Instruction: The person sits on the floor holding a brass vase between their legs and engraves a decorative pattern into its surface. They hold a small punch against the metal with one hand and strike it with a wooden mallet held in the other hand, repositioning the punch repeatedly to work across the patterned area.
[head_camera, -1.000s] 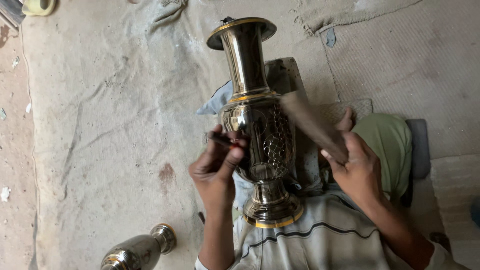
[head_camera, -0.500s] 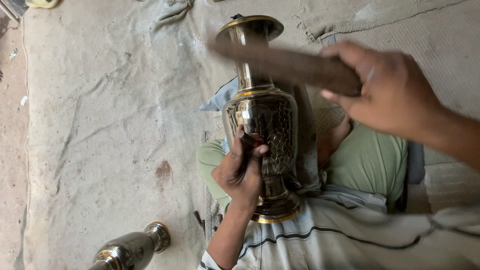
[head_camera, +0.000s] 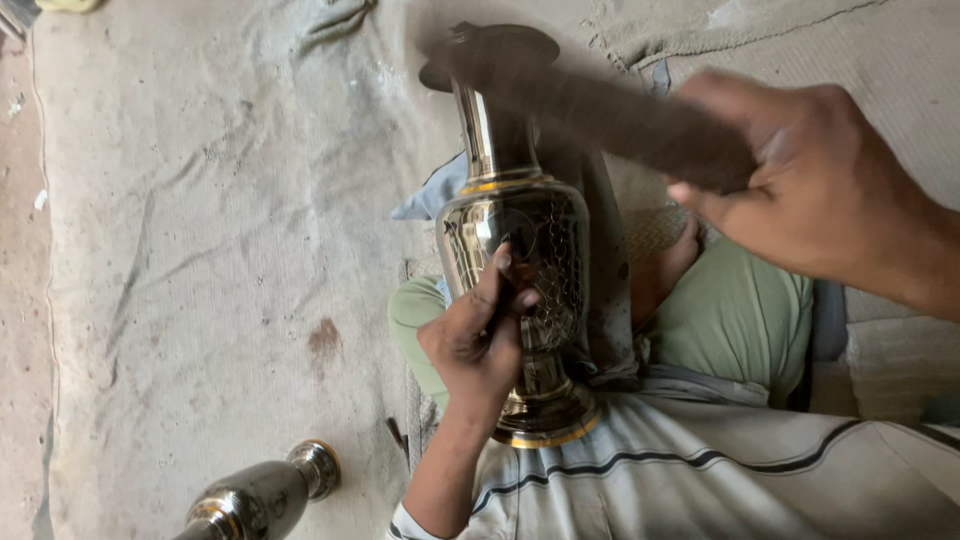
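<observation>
A tall shiny metal vase with a patterned belly and gold bands lies across my lap, its mouth pointing away from me. My left hand pinches a thin dark tool against the vase's belly. My right hand is raised high at the right and grips a dark wooden stick, blurred, which reaches left over the vase's neck and mouth.
A second metal vase lies on the floor at the lower left. A worn grey cloth covers the floor. My green trouser legs and striped shirt fill the lower right. A small dark tool lies beside my knee.
My right hand has swung up from beside the vase to high above it with the stick. My left hand has shifted slightly lower on the vase's belly.
</observation>
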